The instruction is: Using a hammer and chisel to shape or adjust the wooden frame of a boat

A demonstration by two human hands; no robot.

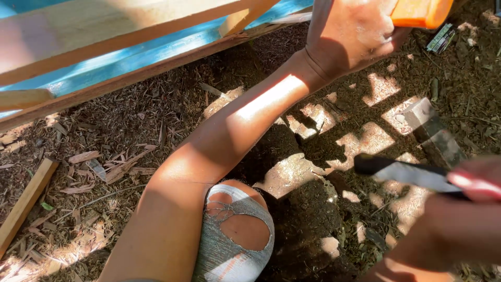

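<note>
My left hand [349, 31] clamps the orange block [421, 11]: rigid, light. My right hand [477, 185] grips the hammer [412, 175], head-heavy, by its handle.

The left arm stretched forward from the lower left, bent slightly at the elbow above a knee [237, 230] showing through torn cloth. Its hand [347, 34], knuckles up, was closed in a firm grip at the top edge. The right hand [477, 183] entered from the right, blurred, fingers curled tight, forearm dark in shade below.
</note>
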